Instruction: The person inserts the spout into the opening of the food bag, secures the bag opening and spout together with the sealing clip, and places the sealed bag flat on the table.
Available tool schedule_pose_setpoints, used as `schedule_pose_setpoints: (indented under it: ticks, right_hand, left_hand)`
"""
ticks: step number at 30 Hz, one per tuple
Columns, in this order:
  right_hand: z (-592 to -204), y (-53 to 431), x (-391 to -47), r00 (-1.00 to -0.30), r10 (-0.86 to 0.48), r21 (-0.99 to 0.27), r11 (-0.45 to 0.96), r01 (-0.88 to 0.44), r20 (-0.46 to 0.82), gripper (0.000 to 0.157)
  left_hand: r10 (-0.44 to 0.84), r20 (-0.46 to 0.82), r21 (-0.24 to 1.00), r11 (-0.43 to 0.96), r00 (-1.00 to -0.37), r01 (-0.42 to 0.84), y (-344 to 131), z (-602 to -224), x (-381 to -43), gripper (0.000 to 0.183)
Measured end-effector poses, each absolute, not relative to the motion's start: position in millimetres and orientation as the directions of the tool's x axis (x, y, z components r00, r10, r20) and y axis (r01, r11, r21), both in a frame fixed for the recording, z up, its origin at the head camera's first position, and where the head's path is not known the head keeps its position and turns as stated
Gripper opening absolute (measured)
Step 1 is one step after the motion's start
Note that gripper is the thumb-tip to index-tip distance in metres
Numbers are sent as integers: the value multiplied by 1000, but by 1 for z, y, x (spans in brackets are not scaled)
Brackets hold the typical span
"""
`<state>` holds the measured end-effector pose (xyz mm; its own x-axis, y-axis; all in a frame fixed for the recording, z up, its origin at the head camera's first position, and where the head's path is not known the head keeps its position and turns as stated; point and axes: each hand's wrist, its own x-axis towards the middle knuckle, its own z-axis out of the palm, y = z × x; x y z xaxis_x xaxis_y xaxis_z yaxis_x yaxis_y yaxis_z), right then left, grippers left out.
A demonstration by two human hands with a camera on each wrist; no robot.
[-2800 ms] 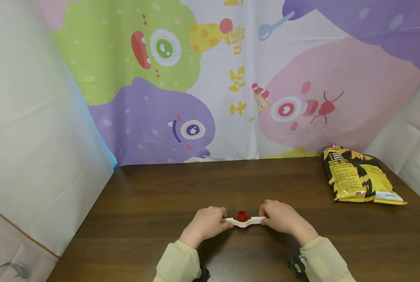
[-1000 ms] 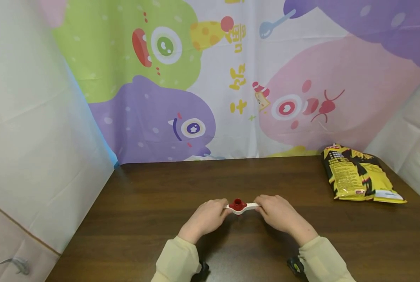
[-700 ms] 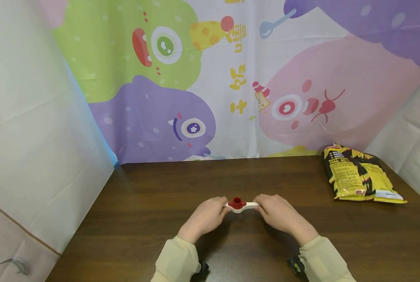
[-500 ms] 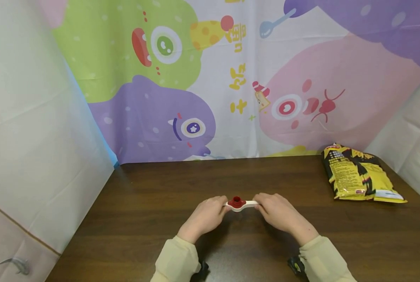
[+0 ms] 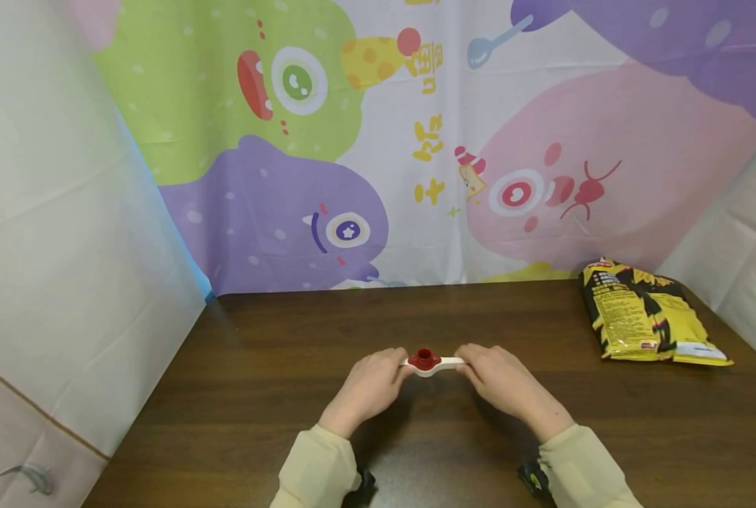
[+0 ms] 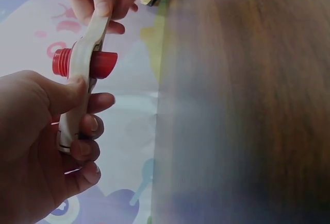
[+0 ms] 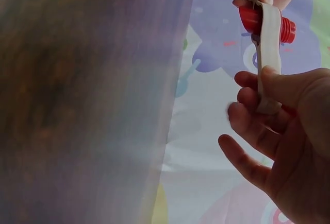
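Observation:
A white bag sealing clip with a red spout through its middle is held up between both hands, over the wooden table. My left hand pinches its left end, thumb on the near face and fingers curled behind. At the other end my right hand grips the bar between thumb and fingers. In the left wrist view the spout shows a slanted plain tube on one side of the clip and a threaded neck on the other. From the right wrist, the clip shows its length; the little finger stands free.
A yellow and black snack bag lies at the back right of the brown table. A cartoon-printed cloth hangs behind the table, and pale cloth walls stand at both sides. A small grey hook-shaped thing is at lower left.
Both hands have moved the clip up and slightly left in the head view, and it has tilted so the spout's opening shows more. Both hands have kept their grip.

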<state>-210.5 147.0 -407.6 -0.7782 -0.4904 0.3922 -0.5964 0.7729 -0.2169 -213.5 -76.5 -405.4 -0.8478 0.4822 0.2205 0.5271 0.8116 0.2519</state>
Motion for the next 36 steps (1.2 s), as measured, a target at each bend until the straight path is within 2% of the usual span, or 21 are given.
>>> schedule_pose_setpoints:
  ticks: [4,12,36]
  right_hand:
    - [-407,147,-211,-772,-496,-227,762,-607,397,12]
    - [-405,147,-212,-798,-510,-278,754,-595,321,5]
    - [-405,147,-213,-791,-528,-282,744,-606,310,9]
  left_hand:
    - [478,238,249,812,-846,529,-77,-405,-213,16]
    - [474,241,259,810,-847,527,-79,-405,-215,16]
    - [484,261,237,806,-835,542,-81,-404,-216,18]
